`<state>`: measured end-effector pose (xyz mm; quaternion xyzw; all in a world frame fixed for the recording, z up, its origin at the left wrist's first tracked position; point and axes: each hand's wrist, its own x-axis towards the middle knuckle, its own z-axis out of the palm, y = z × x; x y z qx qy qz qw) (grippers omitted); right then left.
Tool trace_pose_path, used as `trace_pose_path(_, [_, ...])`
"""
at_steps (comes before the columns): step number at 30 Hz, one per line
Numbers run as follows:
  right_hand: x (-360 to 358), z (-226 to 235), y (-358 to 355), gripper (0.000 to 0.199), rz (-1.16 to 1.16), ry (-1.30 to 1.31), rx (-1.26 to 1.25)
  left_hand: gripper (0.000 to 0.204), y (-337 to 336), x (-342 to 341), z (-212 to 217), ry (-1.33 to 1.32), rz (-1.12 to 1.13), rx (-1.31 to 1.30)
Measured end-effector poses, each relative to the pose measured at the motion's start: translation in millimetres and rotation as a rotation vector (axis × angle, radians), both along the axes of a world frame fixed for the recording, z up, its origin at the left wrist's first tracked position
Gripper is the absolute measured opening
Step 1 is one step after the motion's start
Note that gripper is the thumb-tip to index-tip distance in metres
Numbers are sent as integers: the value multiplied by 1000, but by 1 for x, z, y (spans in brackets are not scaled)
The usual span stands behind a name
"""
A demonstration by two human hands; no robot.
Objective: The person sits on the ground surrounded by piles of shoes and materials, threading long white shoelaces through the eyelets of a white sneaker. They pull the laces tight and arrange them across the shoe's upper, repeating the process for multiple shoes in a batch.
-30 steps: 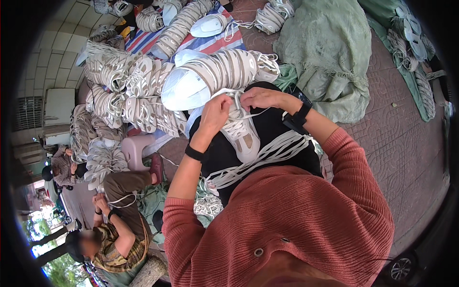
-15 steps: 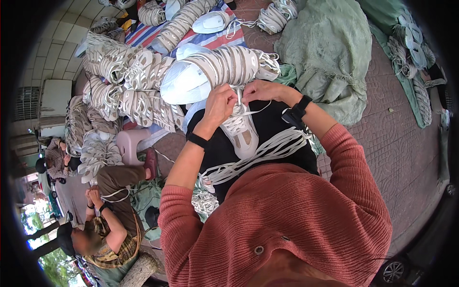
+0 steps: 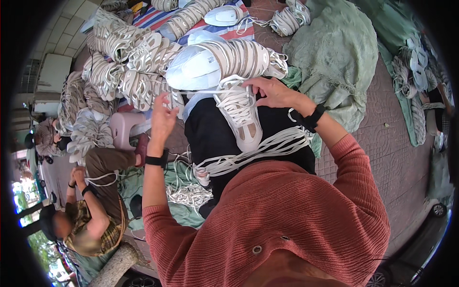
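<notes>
A beige-and-white sneaker lies on my black-clad lap, toe toward me, with white lacing crisscrossed over its tongue. My left hand is out to the left of the shoe, fingers curled on a white shoelace that stretches across to the shoe's top. At the shoe's opening, my right hand has its index fingertip on the lacing at the upper eyelets; the thumb stands off from it, and the curled fingers behind are partly hidden. A bundle of loose white laces lies across my lap.
A long row of nested sneakers lies just beyond my lap, with more stacks to the left. A green sack is at the right. A pink stool and a seated person are on the left.
My left hand has moved left, away from the shoe, drawing the lace out sideways. My right hand stays at the shoe's top. The view has shifted slightly.
</notes>
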<state>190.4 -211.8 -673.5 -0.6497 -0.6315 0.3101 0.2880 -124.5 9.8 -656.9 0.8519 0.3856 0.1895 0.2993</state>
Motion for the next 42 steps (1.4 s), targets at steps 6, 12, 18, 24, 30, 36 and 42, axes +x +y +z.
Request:
trace_pose_path(6, [-7, -1, 14, 41, 110, -327, 207, 70, -67, 52, -24, -17, -301, -65])
trace_pose_path(12, [-1, -37, 48, 11, -150, 197, 22, 30, -42, 88, -50, -177, -410, -122])
trace_pose_path(18, [13, -27, 45, 18, -226, 824, -207, 49, -40, 81, -57, -242, -98, -598])
trace_pose_path(24, [29, -49, 45, 31, -164, 503, -268, 121, -108, 57, -58, 250, -407, 74])
trace_pose_path(30, [20, -38, 49, 33, -322, 529, -383, 126, -111, 59, -46, 136, -359, -76])
trace_pose_path(36, [22, 37, 48, 54, -37, 895, -167, 67, -66, 40, -12, -398, -281, -884])
trace_pose_path(42, [-7, 49, 39, 102, 276, 445, 5, 45, -66, 81, -20, -802, 92, -974])
